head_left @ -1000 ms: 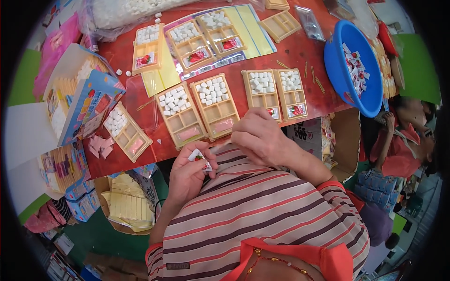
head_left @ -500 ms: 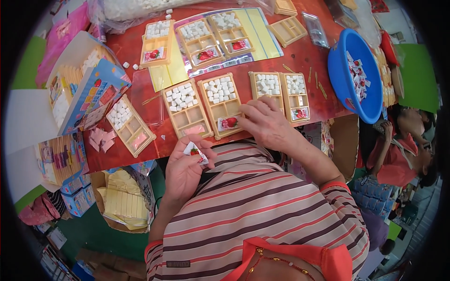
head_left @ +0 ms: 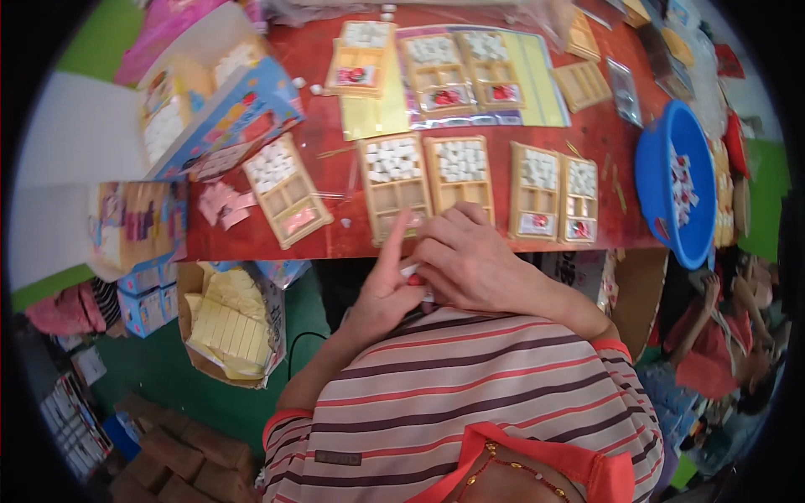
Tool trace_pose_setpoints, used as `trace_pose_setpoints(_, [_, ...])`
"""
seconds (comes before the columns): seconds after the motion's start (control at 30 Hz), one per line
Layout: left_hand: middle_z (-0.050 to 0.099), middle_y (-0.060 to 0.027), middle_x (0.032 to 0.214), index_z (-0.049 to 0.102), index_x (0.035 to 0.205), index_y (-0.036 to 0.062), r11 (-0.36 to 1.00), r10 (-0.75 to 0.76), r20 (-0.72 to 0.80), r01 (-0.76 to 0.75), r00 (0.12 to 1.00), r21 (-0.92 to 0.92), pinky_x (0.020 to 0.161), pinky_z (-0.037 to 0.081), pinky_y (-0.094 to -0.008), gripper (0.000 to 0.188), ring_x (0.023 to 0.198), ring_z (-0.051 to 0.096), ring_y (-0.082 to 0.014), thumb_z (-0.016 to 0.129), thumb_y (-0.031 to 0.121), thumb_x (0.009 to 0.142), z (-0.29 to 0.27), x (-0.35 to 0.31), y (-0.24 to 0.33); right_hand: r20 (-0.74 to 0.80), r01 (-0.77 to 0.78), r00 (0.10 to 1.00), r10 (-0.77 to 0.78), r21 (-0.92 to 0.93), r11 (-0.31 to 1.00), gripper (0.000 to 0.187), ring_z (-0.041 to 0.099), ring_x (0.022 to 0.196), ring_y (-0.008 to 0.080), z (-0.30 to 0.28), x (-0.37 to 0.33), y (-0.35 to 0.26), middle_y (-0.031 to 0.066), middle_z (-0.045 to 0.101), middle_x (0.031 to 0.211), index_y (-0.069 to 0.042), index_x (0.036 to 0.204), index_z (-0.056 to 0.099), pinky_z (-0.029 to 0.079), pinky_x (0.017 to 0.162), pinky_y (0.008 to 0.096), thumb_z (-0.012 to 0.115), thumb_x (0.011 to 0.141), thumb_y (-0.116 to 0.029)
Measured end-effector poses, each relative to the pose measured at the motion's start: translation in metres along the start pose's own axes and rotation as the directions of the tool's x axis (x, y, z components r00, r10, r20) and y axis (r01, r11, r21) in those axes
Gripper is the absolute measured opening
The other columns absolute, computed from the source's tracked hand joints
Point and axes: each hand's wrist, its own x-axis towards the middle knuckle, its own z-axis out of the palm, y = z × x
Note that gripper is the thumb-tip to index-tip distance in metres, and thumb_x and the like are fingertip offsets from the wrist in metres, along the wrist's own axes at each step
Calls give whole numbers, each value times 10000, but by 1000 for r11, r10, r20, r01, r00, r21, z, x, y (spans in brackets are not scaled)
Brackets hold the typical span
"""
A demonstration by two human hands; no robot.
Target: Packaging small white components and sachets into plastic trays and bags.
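My two hands meet in front of the table's near edge. My left hand has its index finger stretched forward and holds a small white sachet with a red print low in its grip. Curled against it, my right hand has its fingers closed on the same sachet; its fingertips are partly hidden. Just beyond the hands are a beige compartment tray with white cubes and a pink sachet, and another tray, whose lower end my right hand covers. Two more trays to the right hold cubes and strawberry-print sachets.
A blue basin of sachets stands at the right. Filled trays rest on printed sheets at the back. At left are a tilted tray, pink sachets and a display box. Another person sits far right.
My right hand has drawn back from the trays to meet my left hand at the sachet. The whole view has shifted, so the table things appear farther right.
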Motion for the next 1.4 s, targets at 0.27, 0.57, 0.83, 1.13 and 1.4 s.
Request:
trace_pose_setpoints(0.27, [620, -25, 835, 572, 1065, 24, 991, -127, -133, 131, 983, 21, 640, 440, -212, 146, 709, 567, -74, 537, 112, 955, -13, -13, 1, -69, -109, 990, 121, 153, 982, 115, 551, 878, 271, -1, -3, 2, 85, 582, 911, -51, 853, 592, 382, 842, 385, 676, 776, -73])
trace_pose_setpoints(0.57, [632, -55, 934, 522, 1242, 0, 963, 193, -321, -117, 927, 242, 648, 429, -190, 274, 731, 557, -72, 475, 114, 997, -19, -10, 7, -26, -221, 972, 232, 211, 952, 97, 533, 886, 270, 7, 4, 13, 86, 575, 929, -48, 842, 579, 341, 877, 384, 641, 793, -103])
trace_pose_setpoints(0.83, [588, -184, 1162, 632, 1110, -34, 81, 767, 91, -236, 635, 968, 834, 459, -424, 308, 1010, 560, -374, 618, 6, 805, -28, 7, 3, -200, -276, 951, 235, -214, 937, 80, 522, 902, 274, 27, 12, 19, 79, 549, 913, -72, 809, 594, 325, 903, 448, 647, 766, -115])
trace_pose_setpoints(1.13, [530, -151, 1307, 656, 1168, 79, -308, 565, 233, -60, 792, 949, 1026, 289, -553, 356, 1207, 453, -363, 626, 136, 818, -26, 19, -20, -304, -304, 924, 231, -223, 926, 104, 532, 898, 249, -7, -14, 35, 66, 549, 878, -100, 827, 609, 348, 895, 447, 673, 779, -166])
trace_pose_setpoints(1.4, [499, -222, 1354, 626, 1191, 18, -154, 605, 179, -107, 776, 982, 1049, 294, -563, 349, 1220, 446, -426, 567, 127, 865, -29, 10, -11, -846, -777, 520, 116, -411, 477, 43, 623, 770, 320, -168, -119, 131, 107, 639, 814, -66, 810, 647, 453, 686, 445, 646, 791, -105])
